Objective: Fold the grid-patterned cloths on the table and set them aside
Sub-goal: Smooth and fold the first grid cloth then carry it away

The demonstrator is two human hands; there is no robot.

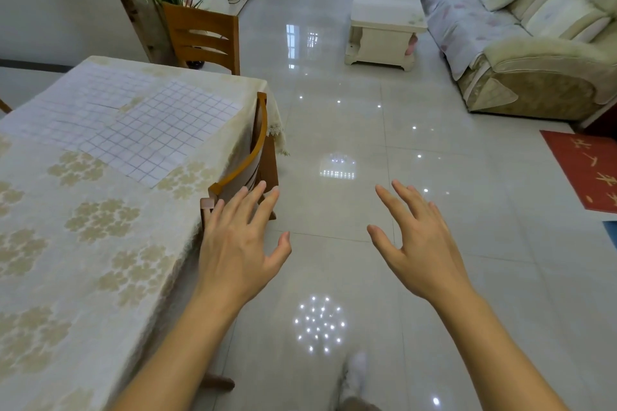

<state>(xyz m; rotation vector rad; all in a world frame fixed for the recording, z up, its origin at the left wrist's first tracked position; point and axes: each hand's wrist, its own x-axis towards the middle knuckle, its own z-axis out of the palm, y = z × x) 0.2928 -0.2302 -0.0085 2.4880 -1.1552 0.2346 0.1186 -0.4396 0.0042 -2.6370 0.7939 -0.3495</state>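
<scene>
Two white grid-patterned cloths lie flat on the table (100, 260), which wears a cream floral tablecloth. The nearer cloth (153, 130) has darker purple lines; the farther cloth (83, 97) is paler and lies partly under it. My left hand (238, 243) hovers with fingers spread beside the table's right edge, just over a chair back. Out over the tiled floor, my right hand (417, 243) is also spread and holds nothing. Both hands are well short of the cloths.
A wooden chair (247, 157) is tucked in at the table's right side, another chair (203, 37) at its far end. A coffee table (384, 10) and sofa (534, 43) stand across the glossy floor. A red mat (587, 170) lies at right.
</scene>
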